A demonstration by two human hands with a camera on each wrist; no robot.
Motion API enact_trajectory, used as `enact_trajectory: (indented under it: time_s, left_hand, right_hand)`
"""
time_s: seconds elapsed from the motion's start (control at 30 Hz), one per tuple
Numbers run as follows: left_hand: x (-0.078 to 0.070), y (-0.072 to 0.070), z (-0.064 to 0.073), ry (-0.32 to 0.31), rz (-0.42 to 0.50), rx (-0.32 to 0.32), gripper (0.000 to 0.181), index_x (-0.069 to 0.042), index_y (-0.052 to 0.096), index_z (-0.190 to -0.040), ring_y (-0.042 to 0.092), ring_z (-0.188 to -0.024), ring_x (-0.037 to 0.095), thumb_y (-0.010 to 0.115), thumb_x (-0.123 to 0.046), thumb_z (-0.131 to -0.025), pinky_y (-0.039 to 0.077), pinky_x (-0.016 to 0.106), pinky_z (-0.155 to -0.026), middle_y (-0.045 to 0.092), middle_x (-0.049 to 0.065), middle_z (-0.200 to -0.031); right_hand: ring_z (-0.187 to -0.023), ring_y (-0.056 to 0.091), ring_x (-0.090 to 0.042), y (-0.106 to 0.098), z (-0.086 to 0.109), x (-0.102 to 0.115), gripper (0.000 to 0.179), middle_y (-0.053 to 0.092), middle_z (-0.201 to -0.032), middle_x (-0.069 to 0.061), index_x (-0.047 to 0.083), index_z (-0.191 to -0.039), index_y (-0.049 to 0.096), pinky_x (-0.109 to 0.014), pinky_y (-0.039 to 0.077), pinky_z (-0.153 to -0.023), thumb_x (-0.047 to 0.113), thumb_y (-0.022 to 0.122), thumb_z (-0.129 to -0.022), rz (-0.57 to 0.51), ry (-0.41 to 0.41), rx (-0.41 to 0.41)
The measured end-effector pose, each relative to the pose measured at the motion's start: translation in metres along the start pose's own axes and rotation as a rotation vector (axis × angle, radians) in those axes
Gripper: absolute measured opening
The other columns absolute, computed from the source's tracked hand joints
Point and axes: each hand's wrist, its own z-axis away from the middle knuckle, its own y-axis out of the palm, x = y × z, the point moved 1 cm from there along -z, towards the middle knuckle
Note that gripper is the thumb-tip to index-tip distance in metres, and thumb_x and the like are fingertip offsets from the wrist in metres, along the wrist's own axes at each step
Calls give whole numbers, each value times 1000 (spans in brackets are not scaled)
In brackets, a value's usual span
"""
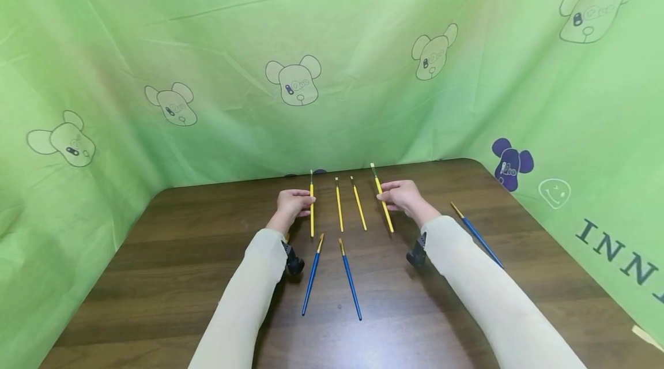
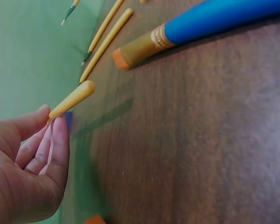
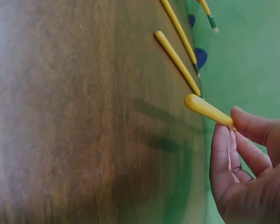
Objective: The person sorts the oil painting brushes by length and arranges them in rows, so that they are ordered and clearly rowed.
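My left hand [image 1: 293, 206] pinches a yellow-handled paintbrush [image 1: 312, 216] between thumb and fingers, bristles pointing away from me. In the left wrist view its rounded handle end [image 2: 77, 99] sticks out above the tabletop, with a shadow below. On the right, my other hand [image 1: 404, 198] pinches a second yellow paintbrush [image 1: 386, 210], which leans slightly leftward at the bristle end. The right wrist view shows that handle [image 3: 206, 109] raised off the wood too. Two more yellow paintbrushes, one left [image 1: 339, 207] and one right [image 1: 359, 207], lie on the table between my hands.
Two blue paintbrushes, one left [image 1: 311, 282] and one right [image 1: 351, 282], lie nearer me on the brown table [image 1: 171, 277]. Another blue paintbrush [image 1: 479, 237] lies beyond my right forearm. A small orange tip [image 2: 95, 220] shows near my left wrist. Green cloth [image 1: 233, 127] surrounds the table.
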Motion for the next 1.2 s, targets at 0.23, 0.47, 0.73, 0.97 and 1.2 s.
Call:
enact_trajectory:
  time_s: [0.23, 0.47, 0.73, 0.97, 1.2]
  left_hand:
    - [2, 0, -8, -7, -24, -39, 22, 5, 71, -103, 64, -68, 15, 74, 4, -82, 57, 23, -53, 71, 15, -90]
    - [4, -2, -14, -18, -64, -60, 23, 4, 71, -103, 66, -72, 16, 75, 4, -81, 58, 23, -54, 71, 16, -92]
    - [6, 2, -16, -37, -99, -82, 23, 3, 72, -100, 64, -65, 12, 78, 3, -78, 56, 23, -50, 70, 13, -84]
    - [6, 4, -17, -40, -140, -119, 20, 1, 74, -96, 61, -59, 12, 80, 2, -77, 56, 22, -49, 70, 12, -86]
    - [6, 6, -16, -41, -170, -143, 20, -1, 75, -95, 60, -55, 11, 81, 1, -76, 56, 22, -50, 70, 13, -89]
  right_hand:
    - [-79, 65, -14, 3, -5, 0, 44, 67, -111, -21, -8, -126, 58, -25, 58, -67, -1, 71, -85, -4, -8, 16]
    - [-69, 62, -7, 9, -13, 0, 45, 68, -104, -15, -8, -129, 55, -21, 56, -61, -1, 69, -87, 11, 1, -10]
    - [-78, 65, -12, 11, -15, -6, 42, 67, -111, -19, -7, -127, 58, -23, 57, -65, 0, 70, -87, 24, 21, -13]
    - [-74, 64, -13, 13, -13, -7, 38, 68, -106, -20, -8, -119, 63, -23, 57, -65, 1, 74, -83, 38, 5, -20]
    - [-70, 61, -6, 16, -19, -12, 40, 61, -122, -24, -8, -123, 60, -19, 56, -63, 1, 72, -85, 52, 11, -69]
